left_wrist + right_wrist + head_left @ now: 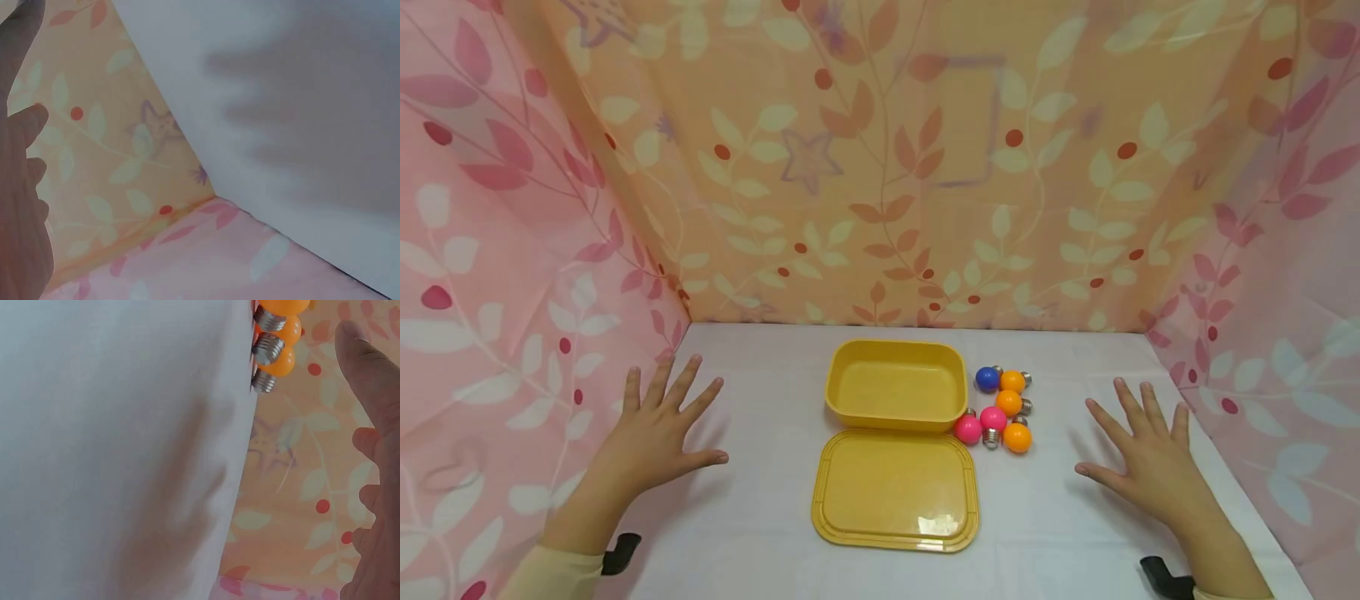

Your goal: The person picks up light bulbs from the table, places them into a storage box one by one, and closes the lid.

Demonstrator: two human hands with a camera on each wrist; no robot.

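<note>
My left hand [651,437] hovers over the left of the table with its fingers spread, holding nothing. On the far right, my right hand [1150,462] is spread the same way, also bare. Between them stands a yellow rectangular box [897,385] without its cover. The flat yellow lid [895,492] lies just in front of it. Right of the box is a cluster of small bulbs with silvery screw bases: a blue bulb [987,380], orange bulbs [1017,438] and pink bulbs [967,429]. The right wrist view shows several orange bulbs [284,306] beyond the thumb.
A white cloth covers the table [760,517]. An orange leaf-patterned curtain [880,167] rises behind it, with pink patterned curtains [490,250] at both sides. Black straps or mounts [621,554] show at the wrists.
</note>
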